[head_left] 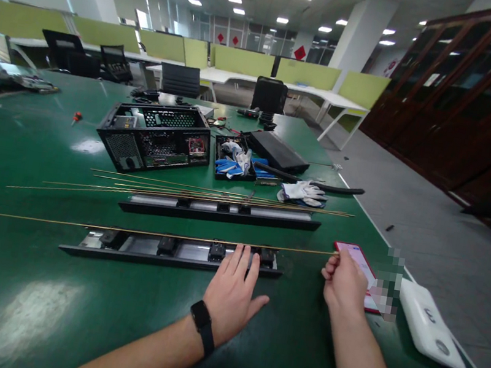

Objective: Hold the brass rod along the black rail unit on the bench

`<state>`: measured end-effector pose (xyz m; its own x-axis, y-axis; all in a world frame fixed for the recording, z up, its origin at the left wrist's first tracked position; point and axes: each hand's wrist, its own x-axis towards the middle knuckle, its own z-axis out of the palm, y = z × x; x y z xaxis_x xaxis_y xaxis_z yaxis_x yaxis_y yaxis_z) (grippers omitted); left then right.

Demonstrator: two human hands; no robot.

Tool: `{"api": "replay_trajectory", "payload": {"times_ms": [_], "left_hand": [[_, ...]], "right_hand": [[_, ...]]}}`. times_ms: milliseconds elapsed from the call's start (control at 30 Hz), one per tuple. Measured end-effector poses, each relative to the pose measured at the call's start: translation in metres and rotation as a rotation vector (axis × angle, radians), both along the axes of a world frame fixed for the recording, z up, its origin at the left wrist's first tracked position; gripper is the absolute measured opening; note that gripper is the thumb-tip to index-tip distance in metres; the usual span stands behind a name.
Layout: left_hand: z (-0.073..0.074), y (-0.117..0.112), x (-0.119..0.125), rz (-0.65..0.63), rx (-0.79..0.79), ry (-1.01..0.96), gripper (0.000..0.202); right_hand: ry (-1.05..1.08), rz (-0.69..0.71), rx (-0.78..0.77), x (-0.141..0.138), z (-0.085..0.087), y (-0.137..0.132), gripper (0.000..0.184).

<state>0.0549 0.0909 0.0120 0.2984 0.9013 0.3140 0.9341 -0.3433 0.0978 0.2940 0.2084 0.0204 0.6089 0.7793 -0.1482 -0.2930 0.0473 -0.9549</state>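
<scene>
My left hand lies flat with fingers stretched out, resting on the right part of the near black rail with its black clips. My right hand is closed in a pinch on the right end of a long thin brass rod, which runs left across the green table just above that rail. A second black rail lies farther back, with several more brass rods beside it. A black watch sits on my left wrist.
An open black computer case stands at the back, with a black tray of blue gloves, a black box and white gloves. A red phone and white device lie near the table's right edge.
</scene>
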Motion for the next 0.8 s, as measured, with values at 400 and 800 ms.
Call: {"api": "replay_trajectory", "payload": {"times_ms": [400,800], "left_hand": [[-0.003,-0.002,0.001,0.005,0.062,0.013,0.072],[-0.006,-0.002,-0.003,-0.013,0.110,0.024,0.069]], "right_hand": [[0.014,0.423,0.003,-0.048,0.000,-0.030,0.047],[-0.004,0.566,-0.001,-0.050,-0.004,-0.034,0.048]]}}
